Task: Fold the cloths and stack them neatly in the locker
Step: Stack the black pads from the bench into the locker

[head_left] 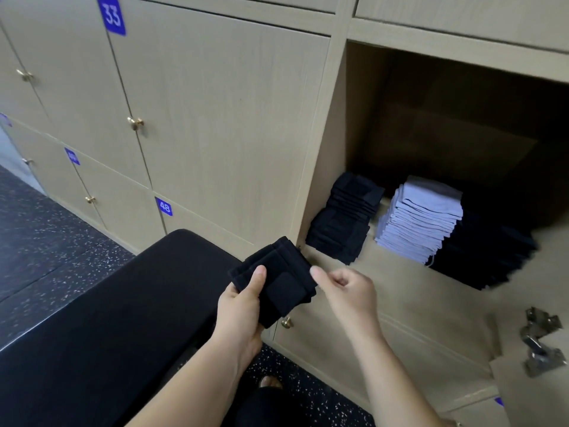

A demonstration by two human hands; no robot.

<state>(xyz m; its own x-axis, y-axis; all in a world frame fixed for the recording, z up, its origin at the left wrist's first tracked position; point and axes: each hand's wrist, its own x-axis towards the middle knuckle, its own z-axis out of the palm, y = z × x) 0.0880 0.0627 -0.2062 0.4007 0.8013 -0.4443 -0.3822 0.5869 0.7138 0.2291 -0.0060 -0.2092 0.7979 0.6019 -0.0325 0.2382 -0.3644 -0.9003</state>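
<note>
Folded black cloth [277, 272] is in the air past the tabletop [123, 318] end, just outside the open locker [335, 134]. Left hand [243, 306] grips it, thumb on top. Right hand [348, 291]: fingers loosely curled, holding nothing, thumb tip at the cloth's edge. Judged light, soft and floppy, with layers prone to slide. Best pinched flat across all folds and supported from below. Black stack [341, 223] is the likely destination.

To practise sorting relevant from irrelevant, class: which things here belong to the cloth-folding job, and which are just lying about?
Job: folded black cloth in the left hand, right hand, open locker, left black stack, pale stack, right black stack.
Lying about: black bench, door 33, metal hinge.
</note>
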